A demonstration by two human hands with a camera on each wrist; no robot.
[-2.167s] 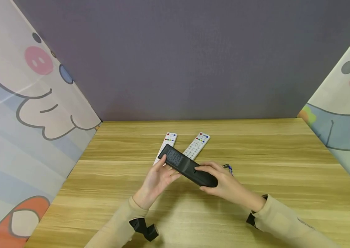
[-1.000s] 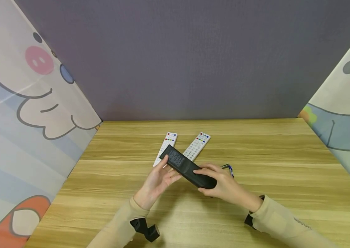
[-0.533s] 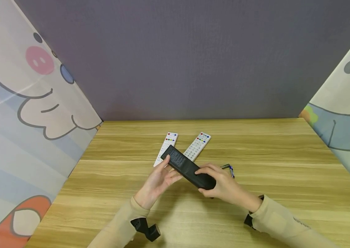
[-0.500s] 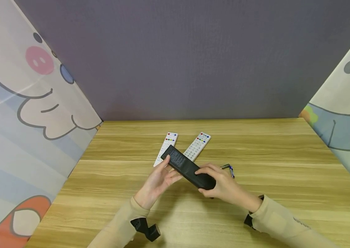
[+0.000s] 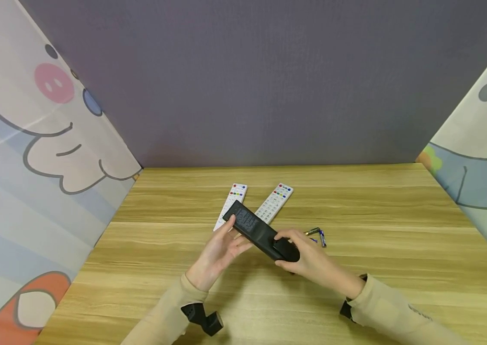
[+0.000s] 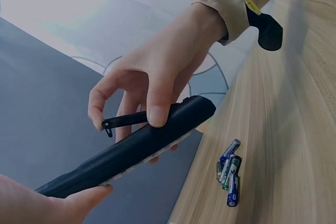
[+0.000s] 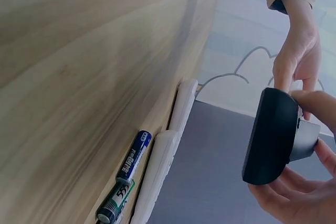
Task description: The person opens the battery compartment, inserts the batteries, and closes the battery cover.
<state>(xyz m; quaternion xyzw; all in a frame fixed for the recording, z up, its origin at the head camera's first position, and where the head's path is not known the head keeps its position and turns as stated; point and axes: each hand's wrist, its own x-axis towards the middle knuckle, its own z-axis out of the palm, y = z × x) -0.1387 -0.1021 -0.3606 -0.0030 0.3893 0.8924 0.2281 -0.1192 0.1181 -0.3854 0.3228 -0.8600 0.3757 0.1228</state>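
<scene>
A black remote control [image 5: 247, 223] is held up over the table, back side up, slanting down to the right. My left hand [image 5: 217, 251] grips its upper-left end, thumb on the back and fingers underneath. At the lower-right end is my right hand [image 5: 310, 254], pinching the battery cover [image 6: 126, 121]. In the left wrist view the cover stands tilted away from the body, a fingertip at its free end and the thumb near the remote's edge. The right wrist view shows the cover [image 7: 306, 140] sticking out from the remote. The inside of the battery compartment is hidden.
Two white remotes, the left one [image 5: 229, 203] and the right one [image 5: 274, 201], lie buttons up behind the black one. Several loose batteries [image 6: 229, 174] lie on the wooden table [image 5: 398, 230] by the right hand. A grey panel [image 5: 286, 86] closes off the back.
The battery cover, flush with the black remote's back before, is now lifted at one end by the right hand. The left hand has kept its grip almost unmoved.
</scene>
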